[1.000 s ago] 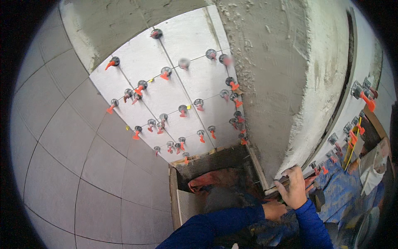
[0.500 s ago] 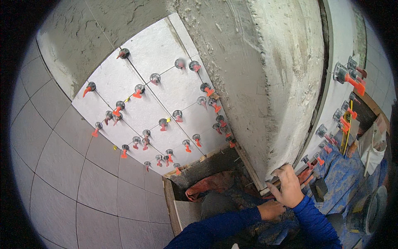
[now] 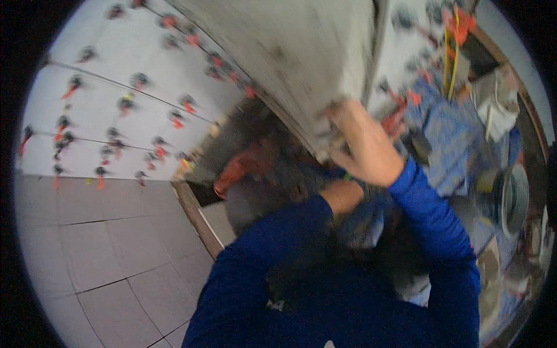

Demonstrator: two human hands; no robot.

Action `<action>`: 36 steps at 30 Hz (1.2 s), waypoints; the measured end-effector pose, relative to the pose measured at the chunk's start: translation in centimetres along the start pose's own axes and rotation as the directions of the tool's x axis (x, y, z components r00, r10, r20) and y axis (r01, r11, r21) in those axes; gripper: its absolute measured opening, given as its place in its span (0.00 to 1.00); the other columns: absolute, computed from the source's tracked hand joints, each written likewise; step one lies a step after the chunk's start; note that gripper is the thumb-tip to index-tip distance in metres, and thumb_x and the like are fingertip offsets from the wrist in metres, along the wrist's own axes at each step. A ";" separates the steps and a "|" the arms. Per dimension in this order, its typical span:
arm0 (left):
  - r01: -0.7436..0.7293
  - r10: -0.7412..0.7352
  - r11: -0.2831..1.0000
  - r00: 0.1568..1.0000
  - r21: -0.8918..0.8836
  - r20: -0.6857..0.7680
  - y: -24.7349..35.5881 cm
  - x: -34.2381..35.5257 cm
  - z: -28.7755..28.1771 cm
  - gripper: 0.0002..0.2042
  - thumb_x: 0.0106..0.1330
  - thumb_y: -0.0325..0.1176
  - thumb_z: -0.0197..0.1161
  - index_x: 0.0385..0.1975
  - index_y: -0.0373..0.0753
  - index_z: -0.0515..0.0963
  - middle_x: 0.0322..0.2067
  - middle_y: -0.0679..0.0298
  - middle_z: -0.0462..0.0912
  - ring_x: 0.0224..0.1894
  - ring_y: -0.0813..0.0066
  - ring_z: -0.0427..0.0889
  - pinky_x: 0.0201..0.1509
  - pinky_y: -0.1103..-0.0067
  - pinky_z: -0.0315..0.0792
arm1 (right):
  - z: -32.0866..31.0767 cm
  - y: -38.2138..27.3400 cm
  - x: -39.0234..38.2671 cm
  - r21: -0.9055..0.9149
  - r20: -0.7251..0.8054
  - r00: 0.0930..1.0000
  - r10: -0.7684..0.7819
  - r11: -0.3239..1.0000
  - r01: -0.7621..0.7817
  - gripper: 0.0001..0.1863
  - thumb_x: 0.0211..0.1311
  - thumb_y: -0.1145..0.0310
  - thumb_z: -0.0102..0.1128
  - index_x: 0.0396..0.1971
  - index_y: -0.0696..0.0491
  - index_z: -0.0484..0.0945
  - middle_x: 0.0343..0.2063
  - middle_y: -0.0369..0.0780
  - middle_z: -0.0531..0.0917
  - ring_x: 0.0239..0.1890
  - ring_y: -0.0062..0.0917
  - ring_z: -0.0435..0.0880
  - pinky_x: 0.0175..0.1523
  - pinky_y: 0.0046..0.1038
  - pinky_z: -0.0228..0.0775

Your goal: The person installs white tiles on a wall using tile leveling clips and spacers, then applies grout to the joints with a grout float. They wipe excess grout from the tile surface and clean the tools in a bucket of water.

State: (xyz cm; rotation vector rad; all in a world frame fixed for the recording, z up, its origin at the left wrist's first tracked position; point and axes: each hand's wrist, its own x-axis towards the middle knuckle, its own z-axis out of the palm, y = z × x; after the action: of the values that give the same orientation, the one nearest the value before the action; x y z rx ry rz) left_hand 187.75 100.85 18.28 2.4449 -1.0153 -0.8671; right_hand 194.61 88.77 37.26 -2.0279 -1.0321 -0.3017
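A rough grey column (image 3: 310,49) stood beside white tiles (image 3: 130,49) studded with red clips (image 3: 176,122), grey tiles (image 3: 90,255) lower left. The right hand (image 3: 370,145) curled at the column's foot, left hand (image 3: 345,196) below; neither grip could be told.

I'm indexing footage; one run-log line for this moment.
right hand: at lower end of column; left hand: below right hand, fingers unclear; nearby: blue sheet; image: blurred
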 end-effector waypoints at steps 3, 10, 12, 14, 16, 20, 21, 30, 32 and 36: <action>0.146 -0.159 0.985 0.974 0.093 0.163 -0.9 -1.0 2.9 0.09 0.57 0.28 0.63 0.34 0.33 0.86 0.38 0.46 0.87 0.41 0.47 0.88 0.42 0.57 0.82 | 0.7 0.6 -0.9 0.026 -0.040 0.998 -0.056 0.998 0.057 0.34 0.46 0.76 0.69 0.58 0.56 0.72 0.51 0.49 0.74 0.57 0.47 0.75 0.60 0.38 0.71; 0.329 -0.320 0.943 0.868 0.045 0.380 -6.9 -3.0 7.6 0.13 0.65 0.36 0.60 0.39 0.33 0.85 0.39 0.46 0.87 0.42 0.43 0.87 0.48 0.50 0.77 | 1.2 2.2 -0.2 0.032 -0.035 0.991 -0.126 0.991 0.127 0.30 0.51 0.74 0.67 0.57 0.61 0.70 0.52 0.53 0.73 0.56 0.50 0.75 0.59 0.43 0.70; 0.499 -0.457 0.867 0.805 -0.012 0.379 -8.8 -2.5 8.1 0.12 0.66 0.34 0.59 0.40 0.34 0.85 0.44 0.45 0.86 0.49 0.46 0.86 0.54 0.52 0.77 | 1.2 2.4 0.3 0.103 -0.015 0.991 -0.131 0.986 0.132 0.30 0.52 0.73 0.65 0.56 0.63 0.69 0.50 0.56 0.72 0.56 0.53 0.73 0.60 0.46 0.68; 0.535 -0.527 0.843 0.798 0.060 0.292 -10.1 -1.7 9.1 0.13 0.67 0.35 0.58 0.44 0.35 0.84 0.46 0.46 0.85 0.50 0.46 0.85 0.56 0.53 0.77 | 0.8 2.5 0.1 0.161 -0.058 0.985 -0.165 0.972 0.172 0.27 0.52 0.74 0.64 0.53 0.65 0.70 0.49 0.57 0.73 0.53 0.54 0.75 0.57 0.46 0.71; 0.536 -0.525 0.844 0.813 0.028 0.250 -10.6 -0.3 11.3 0.15 0.68 0.35 0.57 0.48 0.36 0.82 0.49 0.47 0.84 0.52 0.46 0.84 0.57 0.54 0.77 | 0.0 2.5 -0.7 0.218 -0.069 0.979 -0.191 0.955 0.202 0.23 0.53 0.75 0.63 0.49 0.66 0.72 0.48 0.58 0.73 0.49 0.55 0.78 0.52 0.46 0.74; 0.546 -0.547 0.837 0.837 -0.036 -0.013 -11.8 3.2 17.2 0.16 0.69 0.33 0.56 0.53 0.38 0.80 0.54 0.48 0.82 0.55 0.46 0.82 0.58 0.53 0.76 | -2.6 2.6 -1.9 0.176 0.071 0.984 -0.161 0.973 0.147 0.20 0.55 0.73 0.63 0.47 0.66 0.74 0.43 0.56 0.78 0.44 0.52 0.81 0.49 0.44 0.75; 0.568 -0.567 0.823 0.818 -0.017 -0.098 -12.6 3.1 18.5 0.16 0.69 0.33 0.56 0.53 0.39 0.80 0.54 0.49 0.82 0.55 0.46 0.82 0.58 0.53 0.76 | -3.7 2.5 -2.8 0.162 0.085 0.987 -0.140 0.979 0.125 0.20 0.55 0.73 0.63 0.47 0.66 0.74 0.43 0.56 0.78 0.44 0.52 0.82 0.49 0.44 0.75; 0.708 -0.728 0.686 0.661 -0.169 -0.181 -19.9 3.3 19.3 0.16 0.64 0.45 0.69 0.46 0.44 0.84 0.46 0.56 0.86 0.47 0.54 0.85 0.50 0.59 0.79 | -13.5 1.6 -10.3 -0.028 0.115 0.984 0.133 0.991 -0.130 0.19 0.56 0.73 0.66 0.47 0.63 0.77 0.43 0.52 0.81 0.43 0.47 0.83 0.49 0.40 0.76; 0.727 -0.749 0.660 0.653 -0.189 -0.106 -19.0 4.4 18.8 0.17 0.64 0.46 0.69 0.47 0.44 0.84 0.47 0.56 0.86 0.48 0.55 0.85 0.50 0.60 0.79 | -14.3 1.5 -10.8 -0.052 0.099 0.981 0.168 0.985 -0.164 0.19 0.56 0.74 0.66 0.47 0.63 0.77 0.43 0.52 0.82 0.42 0.46 0.83 0.49 0.39 0.76; 0.792 -0.786 0.611 0.607 0.011 -0.117 -16.5 4.8 18.0 0.20 0.64 0.46 0.68 0.51 0.43 0.84 0.49 0.54 0.86 0.50 0.52 0.85 0.52 0.59 0.79 | -14.8 1.8 -10.8 -0.077 0.056 0.978 0.203 0.977 -0.199 0.19 0.56 0.74 0.67 0.48 0.62 0.78 0.43 0.50 0.83 0.42 0.45 0.84 0.49 0.37 0.76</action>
State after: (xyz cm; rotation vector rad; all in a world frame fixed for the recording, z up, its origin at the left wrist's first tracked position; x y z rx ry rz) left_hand 187.01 107.03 -5.82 2.9641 0.1816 -0.9270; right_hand 191.27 70.89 39.93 -2.1981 -0.8554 -0.1705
